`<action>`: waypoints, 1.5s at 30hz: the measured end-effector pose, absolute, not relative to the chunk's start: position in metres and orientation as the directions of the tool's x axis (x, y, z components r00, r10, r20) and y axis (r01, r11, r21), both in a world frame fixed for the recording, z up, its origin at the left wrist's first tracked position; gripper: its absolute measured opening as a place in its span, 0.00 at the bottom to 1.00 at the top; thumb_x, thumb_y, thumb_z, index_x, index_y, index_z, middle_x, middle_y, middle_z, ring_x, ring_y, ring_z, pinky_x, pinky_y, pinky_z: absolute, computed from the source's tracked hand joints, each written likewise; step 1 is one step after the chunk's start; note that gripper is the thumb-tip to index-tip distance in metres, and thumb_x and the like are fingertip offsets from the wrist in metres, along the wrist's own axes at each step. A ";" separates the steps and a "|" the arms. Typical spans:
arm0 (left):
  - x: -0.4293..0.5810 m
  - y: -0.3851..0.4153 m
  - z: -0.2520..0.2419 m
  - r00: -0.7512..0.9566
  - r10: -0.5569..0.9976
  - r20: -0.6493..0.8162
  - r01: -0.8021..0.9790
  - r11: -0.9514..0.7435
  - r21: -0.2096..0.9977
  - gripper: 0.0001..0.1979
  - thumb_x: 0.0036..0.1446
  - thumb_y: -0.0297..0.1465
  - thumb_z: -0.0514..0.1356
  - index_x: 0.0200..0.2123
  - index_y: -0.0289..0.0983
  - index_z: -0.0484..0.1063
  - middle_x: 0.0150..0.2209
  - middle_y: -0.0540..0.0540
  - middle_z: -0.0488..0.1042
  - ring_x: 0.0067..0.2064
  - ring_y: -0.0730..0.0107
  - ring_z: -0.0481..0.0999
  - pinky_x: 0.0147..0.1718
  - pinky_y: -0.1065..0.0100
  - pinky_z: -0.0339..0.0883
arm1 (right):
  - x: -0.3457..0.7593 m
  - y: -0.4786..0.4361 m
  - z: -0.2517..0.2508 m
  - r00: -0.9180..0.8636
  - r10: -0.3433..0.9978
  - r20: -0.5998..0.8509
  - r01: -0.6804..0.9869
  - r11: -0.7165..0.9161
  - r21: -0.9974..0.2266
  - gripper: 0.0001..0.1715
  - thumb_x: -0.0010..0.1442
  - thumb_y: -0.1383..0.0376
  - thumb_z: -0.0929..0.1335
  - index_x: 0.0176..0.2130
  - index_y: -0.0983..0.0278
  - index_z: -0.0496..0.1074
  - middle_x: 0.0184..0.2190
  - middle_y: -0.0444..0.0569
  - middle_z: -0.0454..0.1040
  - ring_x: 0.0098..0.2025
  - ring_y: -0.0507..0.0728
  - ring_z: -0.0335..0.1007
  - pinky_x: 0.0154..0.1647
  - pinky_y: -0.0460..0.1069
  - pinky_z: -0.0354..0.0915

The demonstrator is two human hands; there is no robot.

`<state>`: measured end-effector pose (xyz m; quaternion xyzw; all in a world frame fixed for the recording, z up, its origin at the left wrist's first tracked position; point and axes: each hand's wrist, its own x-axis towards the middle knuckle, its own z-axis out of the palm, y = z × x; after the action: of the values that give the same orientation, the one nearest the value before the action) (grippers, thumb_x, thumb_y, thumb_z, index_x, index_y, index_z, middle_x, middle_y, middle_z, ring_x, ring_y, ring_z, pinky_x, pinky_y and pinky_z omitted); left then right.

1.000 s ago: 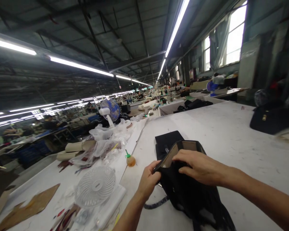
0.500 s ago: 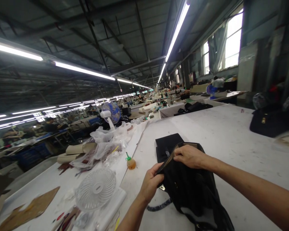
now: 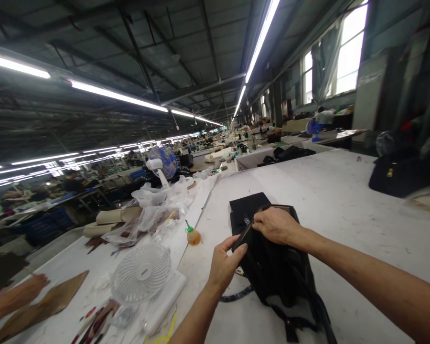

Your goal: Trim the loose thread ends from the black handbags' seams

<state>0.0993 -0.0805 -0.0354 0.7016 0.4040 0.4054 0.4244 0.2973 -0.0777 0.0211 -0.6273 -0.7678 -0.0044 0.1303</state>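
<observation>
A black bag (image 3: 272,272) lies on the white table in front of me, its open mouth turned away and to the left. My left hand (image 3: 225,263) pinches the left corner of the rim between thumb and fingers. Farther along the same rim, my right hand (image 3: 275,225) grips the edge, knuckles up. Brownish lining shows in a thin strip between the two hands. Beyond the bag lies a flat black piece (image 3: 247,205), partly covered by it. A dark strap (image 3: 238,295) curls out on the bag's left side.
Left of the bag stands a small bottle with a green spout (image 3: 192,236). A white fan (image 3: 141,273), clear plastic bags (image 3: 154,205) and a brown sheet (image 3: 53,301) lie farther left. Another person's hand (image 3: 32,289) rests near that sheet. A dark bag (image 3: 397,174) sits at the right.
My right hand has shifted slightly left along the rim, closer to my left hand, and the opening looks narrower. Another person's hand has come in at the lower left.
</observation>
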 end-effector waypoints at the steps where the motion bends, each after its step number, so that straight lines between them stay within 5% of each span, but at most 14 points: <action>1: 0.100 -0.080 -0.037 0.331 0.914 0.236 0.237 -0.322 0.917 0.20 0.53 0.40 0.59 0.45 0.35 0.75 0.38 0.45 0.77 0.40 0.62 0.73 0.40 0.67 0.67 | 0.298 -0.078 0.021 -0.180 0.961 0.208 0.965 0.213 -0.151 0.19 0.60 0.57 0.59 0.32 0.61 0.75 0.31 0.51 0.77 0.36 0.58 0.72 0.32 0.48 0.59; 16: 0.105 -0.078 -0.046 0.237 0.913 0.331 0.326 -0.396 0.859 0.19 0.56 0.41 0.56 0.43 0.36 0.77 0.28 0.46 0.77 0.32 0.65 0.74 0.30 0.69 0.68 | 0.295 -0.073 0.019 -0.176 0.965 0.196 0.969 0.205 -0.139 0.20 0.60 0.55 0.59 0.30 0.61 0.74 0.31 0.51 0.77 0.36 0.58 0.73 0.32 0.48 0.58; 23: 0.105 -0.076 -0.044 0.252 0.868 0.428 0.440 -0.497 0.748 0.16 0.59 0.38 0.52 0.41 0.39 0.77 0.32 0.47 0.77 0.38 0.65 0.74 0.43 0.64 0.67 | 0.292 -0.069 0.016 -0.177 0.967 0.185 0.971 0.202 -0.126 0.20 0.60 0.55 0.59 0.31 0.61 0.74 0.32 0.52 0.77 0.37 0.58 0.72 0.34 0.49 0.59; 27: 0.109 -0.072 -0.045 0.228 0.829 0.510 0.509 -0.548 0.664 0.11 0.56 0.37 0.57 0.36 0.41 0.78 0.33 0.49 0.79 0.41 0.65 0.74 0.55 0.58 0.59 | 0.287 -0.067 0.017 -0.180 0.963 0.201 0.972 0.206 -0.116 0.20 0.60 0.56 0.59 0.30 0.61 0.75 0.32 0.52 0.77 0.38 0.60 0.73 0.34 0.49 0.60; 35: 0.101 -0.060 -0.038 0.262 0.782 0.566 0.538 -0.605 0.587 0.11 0.57 0.35 0.56 0.32 0.40 0.78 0.30 0.51 0.79 0.32 0.70 0.74 0.57 0.59 0.57 | 0.309 -0.067 0.024 -0.166 0.970 0.177 0.952 0.205 -0.228 0.14 0.57 0.57 0.62 0.32 0.57 0.76 0.33 0.47 0.78 0.38 0.57 0.73 0.33 0.47 0.59; 40: 0.092 -0.057 -0.034 0.289 0.835 0.469 0.495 -0.550 0.673 0.12 0.58 0.36 0.55 0.31 0.38 0.77 0.29 0.49 0.77 0.33 0.69 0.74 0.43 0.67 0.67 | 0.323 -0.066 0.024 -0.115 0.975 0.188 0.954 0.161 -0.251 0.13 0.56 0.58 0.63 0.33 0.56 0.76 0.33 0.45 0.78 0.37 0.56 0.72 0.33 0.47 0.59; 45: 0.092 -0.060 -0.036 0.270 0.863 0.427 0.477 -0.505 0.719 0.13 0.57 0.37 0.56 0.33 0.36 0.77 0.30 0.47 0.77 0.34 0.67 0.74 0.33 0.72 0.66 | 0.319 -0.060 0.022 -0.079 0.975 0.208 0.979 0.116 -0.170 0.13 0.57 0.58 0.62 0.35 0.56 0.76 0.34 0.48 0.77 0.37 0.59 0.72 0.34 0.49 0.60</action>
<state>0.0923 -0.0600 -0.0364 0.7621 0.4397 0.4143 0.2327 0.3194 -0.0603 0.0217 -0.6650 -0.7344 -0.0068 0.1357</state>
